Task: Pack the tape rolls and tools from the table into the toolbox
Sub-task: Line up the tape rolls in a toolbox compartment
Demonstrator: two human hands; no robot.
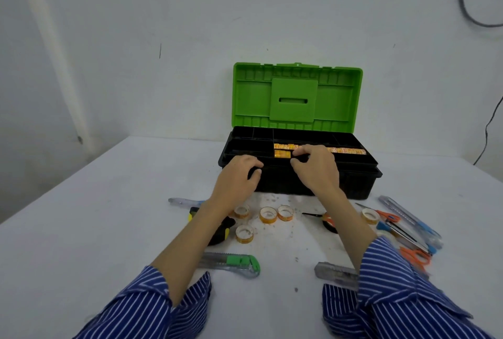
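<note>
Currently, a tape roll (pixel 298 157) is being pinched by the right hand (pixel 315 167) over the toolbox (pixel 362 186) tray. It is best being seated at 3 o'clock of the packed roll (pixel 282 153), while the front rim is being gripped by the left hand (pixel 239 175).

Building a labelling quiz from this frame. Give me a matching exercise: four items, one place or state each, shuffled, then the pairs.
Items:
1. toolbox lid
2. green-slider utility knife
3. orange scissors
4. right hand

Places or states:
A. on the table near the left sleeve
B. raised open, standing upright
C. over the toolbox tray, fingers curled
D. on the table right of the right forearm

Pairs: 1-B, 2-A, 3-D, 4-C
</note>
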